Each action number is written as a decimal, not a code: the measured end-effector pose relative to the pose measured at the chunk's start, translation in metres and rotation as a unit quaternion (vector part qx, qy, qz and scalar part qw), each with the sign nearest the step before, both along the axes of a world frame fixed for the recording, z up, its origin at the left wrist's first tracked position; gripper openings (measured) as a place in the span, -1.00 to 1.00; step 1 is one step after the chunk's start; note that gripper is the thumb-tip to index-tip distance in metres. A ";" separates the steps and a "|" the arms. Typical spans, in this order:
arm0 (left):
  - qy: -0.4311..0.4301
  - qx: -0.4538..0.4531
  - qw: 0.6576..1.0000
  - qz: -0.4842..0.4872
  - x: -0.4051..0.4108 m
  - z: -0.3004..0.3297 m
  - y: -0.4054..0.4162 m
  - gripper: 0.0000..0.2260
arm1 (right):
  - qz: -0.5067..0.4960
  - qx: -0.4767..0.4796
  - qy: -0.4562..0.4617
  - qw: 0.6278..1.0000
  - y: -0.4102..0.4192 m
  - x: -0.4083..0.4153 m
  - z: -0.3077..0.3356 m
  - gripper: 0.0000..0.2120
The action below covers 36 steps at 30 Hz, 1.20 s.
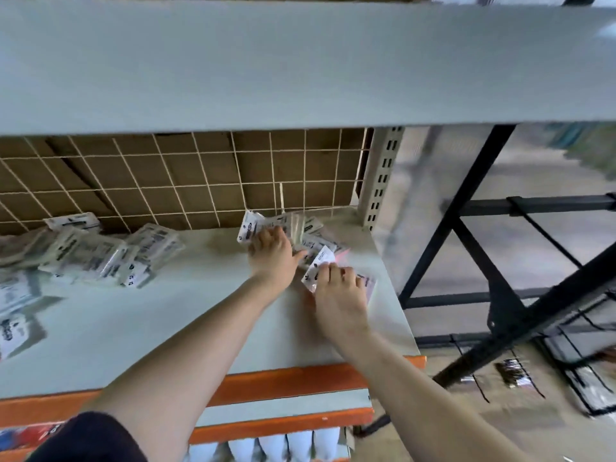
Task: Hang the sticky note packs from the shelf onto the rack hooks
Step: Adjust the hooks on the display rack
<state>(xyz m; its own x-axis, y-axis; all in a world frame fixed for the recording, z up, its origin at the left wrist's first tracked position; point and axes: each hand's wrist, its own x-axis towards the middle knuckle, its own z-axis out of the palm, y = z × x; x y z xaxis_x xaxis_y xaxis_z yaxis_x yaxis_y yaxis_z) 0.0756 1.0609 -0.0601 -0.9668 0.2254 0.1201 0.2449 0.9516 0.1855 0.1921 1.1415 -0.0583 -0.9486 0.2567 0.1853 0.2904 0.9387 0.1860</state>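
Sticky note packs (pixel 100 255) lie heaped at the shelf's (pixel 186 315) far left, loose and overlapping — stock waiting its turn, I'd say. Further right, a smaller pile (pixel 300 228) sits in the far right corner against the wire grid (pixel 186 175). The left hand (pixel 271 251) reaches out flat over it, fingers spread and pressing, likely to steady the heap. Just right and nearer, the right hand (pixel 340 295) curls its fingers onto a pink pack (pixel 320 261) — lifting it, probably. The black rack (pixel 500 261) stands off right.

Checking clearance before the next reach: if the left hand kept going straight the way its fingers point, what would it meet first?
The left hand already rests on the pile of packs; behind that, probably the wire grid.
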 end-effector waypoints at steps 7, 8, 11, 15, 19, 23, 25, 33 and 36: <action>0.044 -0.063 0.997 0.023 0.006 -0.001 -0.018 -0.58 | 0.005 -0.029 0.004 1.000 0.000 0.002 0.000 -0.61; 0.048 -0.069 0.996 0.014 0.009 -0.001 -0.022 -0.62 | 0.012 -0.034 0.012 0.999 0.001 0.002 0.001 -0.66; 0.032 -0.048 0.998 -0.011 0.019 0.001 -0.031 -0.68 | 0.030 -0.046 -0.022 0.998 0.004 0.005 0.000 -0.67; -0.012 0.088 0.996 0.009 0.033 0.012 -0.039 -0.71 | 0.060 -0.070 -0.051 0.994 0.008 0.005 -0.010 -0.59; -0.062 0.234 0.970 0.038 0.052 0.012 -0.054 -0.72 | 0.057 -0.096 -0.026 0.993 0.004 0.015 -0.006 -0.62; -0.044 0.347 0.937 0.005 0.065 0.005 -0.069 -0.84 | 0.042 -0.194 0.038 0.979 0.005 0.028 -0.002 -0.68; -0.050 0.405 0.913 0.005 0.071 0.005 -0.076 -0.87 | 0.020 -0.261 0.081 0.962 0.007 0.034 0.002 -0.68; -0.180 0.704 0.683 0.075 0.089 0.025 -0.078 -0.90 | -0.152 -0.613 0.305 0.713 0.012 0.038 0.034 -0.85; -0.235 0.767 0.593 0.062 0.094 0.034 -0.074 -0.86 | -0.211 -0.679 0.282 0.644 0.017 0.039 0.038 -0.84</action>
